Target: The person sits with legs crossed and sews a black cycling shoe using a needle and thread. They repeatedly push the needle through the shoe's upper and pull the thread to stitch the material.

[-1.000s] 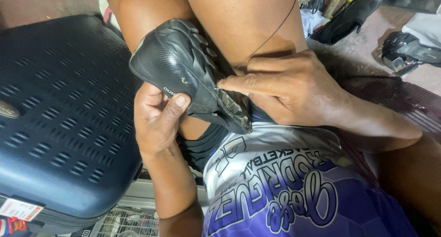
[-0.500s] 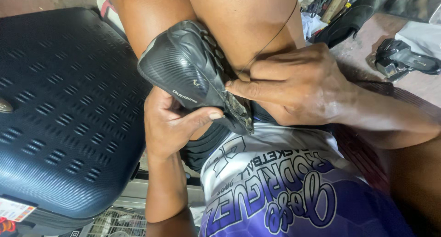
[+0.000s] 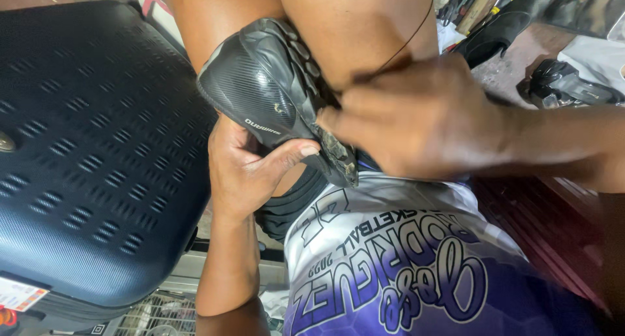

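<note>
Shoe (image 3: 273, 92), black, wedged between the knees, clamped from below by left hand (image 3: 244, 173); right hand (image 3: 416, 121) fingers pinched together on taut thread (image 3: 407, 43) above them. Overpulling could snap the thread.

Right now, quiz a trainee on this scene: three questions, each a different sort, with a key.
1. True or false: the left hand grips the black shoe from below.
2. What does the right hand pinch? A) a thin dark thread B) a screwdriver C) a brush
3. Fill in: beside the shoe lies a dark blue ____.

Key: 1 true; 2 A; 3 suitcase.
</note>
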